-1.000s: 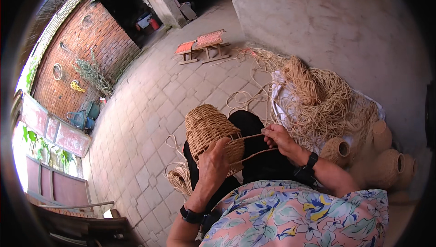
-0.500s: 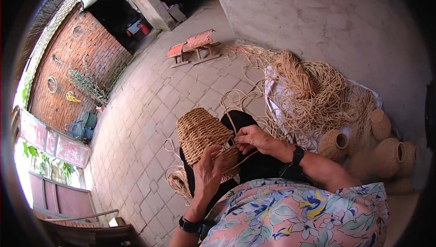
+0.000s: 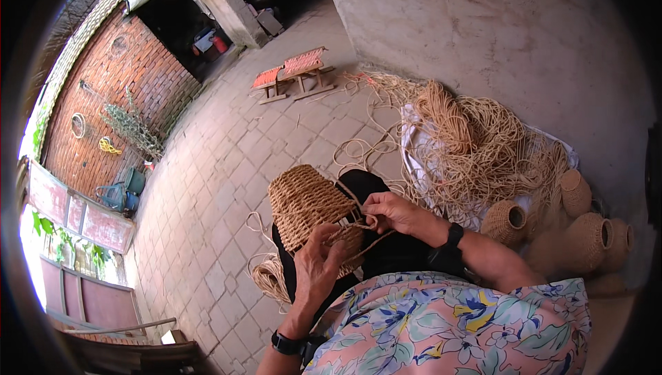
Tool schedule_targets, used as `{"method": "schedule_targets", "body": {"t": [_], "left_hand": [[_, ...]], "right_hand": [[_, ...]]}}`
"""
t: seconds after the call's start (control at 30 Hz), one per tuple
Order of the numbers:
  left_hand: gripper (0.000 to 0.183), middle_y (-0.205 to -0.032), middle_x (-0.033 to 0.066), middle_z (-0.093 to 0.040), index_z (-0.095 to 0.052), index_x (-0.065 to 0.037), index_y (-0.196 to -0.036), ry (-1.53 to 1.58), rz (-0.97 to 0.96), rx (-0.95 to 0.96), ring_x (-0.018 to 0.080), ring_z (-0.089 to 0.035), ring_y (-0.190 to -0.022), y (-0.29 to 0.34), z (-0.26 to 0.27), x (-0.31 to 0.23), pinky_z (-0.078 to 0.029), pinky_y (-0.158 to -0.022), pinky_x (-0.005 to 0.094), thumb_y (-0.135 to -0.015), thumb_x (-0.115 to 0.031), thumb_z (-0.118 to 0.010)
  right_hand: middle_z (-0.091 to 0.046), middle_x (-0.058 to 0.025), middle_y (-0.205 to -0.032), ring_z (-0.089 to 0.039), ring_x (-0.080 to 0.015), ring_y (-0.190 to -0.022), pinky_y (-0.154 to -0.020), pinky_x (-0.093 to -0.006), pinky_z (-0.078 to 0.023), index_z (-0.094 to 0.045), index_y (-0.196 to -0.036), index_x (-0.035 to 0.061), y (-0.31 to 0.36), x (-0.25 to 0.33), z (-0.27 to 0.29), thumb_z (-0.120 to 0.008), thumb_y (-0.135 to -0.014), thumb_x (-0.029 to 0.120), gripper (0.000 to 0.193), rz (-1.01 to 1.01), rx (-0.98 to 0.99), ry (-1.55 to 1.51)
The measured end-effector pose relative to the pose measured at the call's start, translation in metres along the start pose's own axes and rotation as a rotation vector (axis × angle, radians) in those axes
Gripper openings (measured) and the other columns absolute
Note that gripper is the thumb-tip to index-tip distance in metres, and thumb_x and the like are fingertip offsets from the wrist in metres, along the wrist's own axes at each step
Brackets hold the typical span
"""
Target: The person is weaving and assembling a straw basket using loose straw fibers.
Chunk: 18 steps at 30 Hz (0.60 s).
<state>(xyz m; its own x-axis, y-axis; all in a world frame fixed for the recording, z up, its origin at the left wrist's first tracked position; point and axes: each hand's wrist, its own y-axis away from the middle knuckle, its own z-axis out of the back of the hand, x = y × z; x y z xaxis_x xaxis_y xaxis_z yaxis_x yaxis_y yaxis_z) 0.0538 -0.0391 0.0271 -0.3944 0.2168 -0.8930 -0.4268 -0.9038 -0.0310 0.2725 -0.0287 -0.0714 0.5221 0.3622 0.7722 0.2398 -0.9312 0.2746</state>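
Observation:
A woven straw-coloured cord basket (image 3: 303, 199) lies tilted across my dark-clad knees, its unfinished rim towards me. My left hand (image 3: 318, 261) is closed on the basket's near side, with fingers bent at the rim. At the rim's right side, my right hand (image 3: 394, 212) pinches a strand of cord (image 3: 353, 198) between thumb and fingers. That strand runs up over my knee, and a loop of it lies by the fingertips. The tips of both hands are only a short way apart. Pale upright strips show at the rim between them.
A big heap of loose cord (image 3: 496, 130) lies on a white sheet at the right, by the wall. Several finished woven pots (image 3: 583, 240) stand nearer me. One cord coil (image 3: 270, 277) rests left of my legs. Low stools (image 3: 293, 71) with red woven seats stand farther off.
My right hand has turned and shifted slightly right, and the cord now makes a loop at its fingertips. My left hand stays at the basket's rim.

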Motion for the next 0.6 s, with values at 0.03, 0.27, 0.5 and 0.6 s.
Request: {"method": "schedule_targets", "body": {"t": [0.03, 0.27, 0.5, 0.6], "left_hand": [[0.028, -0.077, 0.0138, -0.066, -0.054, -0.004, -0.11, -0.009, 0.004, 0.008, 0.0146, -0.062, -0.061, -0.001, -0.001, -0.003, -0.048, -0.059, 0.0277, -0.083, -0.012, -0.059], [0.027, -0.069, 0.0103, -0.065, -0.057, -0.004, -0.109, -0.113, -0.03, 0.009, 0.0134, -0.062, -0.059, 0.004, 0.005, -0.011, -0.048, -0.057, 0.0271, -0.083, -0.011, -0.059], [0.021, -0.079, 0.0097, -0.066, -0.057, -0.002, -0.101, -0.047, -0.146, -0.075, 0.0164, -0.064, -0.068, -0.001, 0.004, -0.011, -0.05, -0.064, 0.0299, -0.086, -0.016, -0.06], [0.02, -0.082, 0.0065, -0.064, -0.056, -0.003, -0.1, 0.377, 0.043, -0.212, 0.0139, -0.062, -0.067, 0.004, 0.032, 0.028, -0.049, -0.063, 0.0271, -0.088, -0.019, -0.059]], "right_hand": [[-0.06, -0.0022, -0.067, -0.058, -0.0101, -0.053, -0.042, -0.0202, -0.044, -0.053, -0.087, 0.0064, -0.002, 0.002, -0.005, -0.065, -0.085, 0.017, 0.016, 0.004, -0.059, 0.058], [-0.062, -0.0047, -0.065, -0.057, -0.013, -0.05, -0.041, -0.0238, -0.042, -0.06, -0.087, 0.0019, -0.02, 0.009, -0.032, -0.064, -0.076, 0.014, 0.017, -0.078, -0.242, 0.577], [-0.063, -0.0096, -0.061, -0.058, -0.0151, -0.051, -0.045, -0.0278, -0.041, -0.067, -0.078, 0.0005, -0.023, 0.004, -0.032, -0.062, -0.076, 0.017, 0.017, 0.072, -0.37, 0.758], [-0.061, -0.0061, -0.062, -0.056, -0.0111, -0.05, -0.042, -0.0231, -0.04, -0.062, -0.079, 0.001, -0.018, 0.015, -0.046, -0.063, -0.081, 0.018, 0.017, 0.044, -0.275, 0.544]]}}
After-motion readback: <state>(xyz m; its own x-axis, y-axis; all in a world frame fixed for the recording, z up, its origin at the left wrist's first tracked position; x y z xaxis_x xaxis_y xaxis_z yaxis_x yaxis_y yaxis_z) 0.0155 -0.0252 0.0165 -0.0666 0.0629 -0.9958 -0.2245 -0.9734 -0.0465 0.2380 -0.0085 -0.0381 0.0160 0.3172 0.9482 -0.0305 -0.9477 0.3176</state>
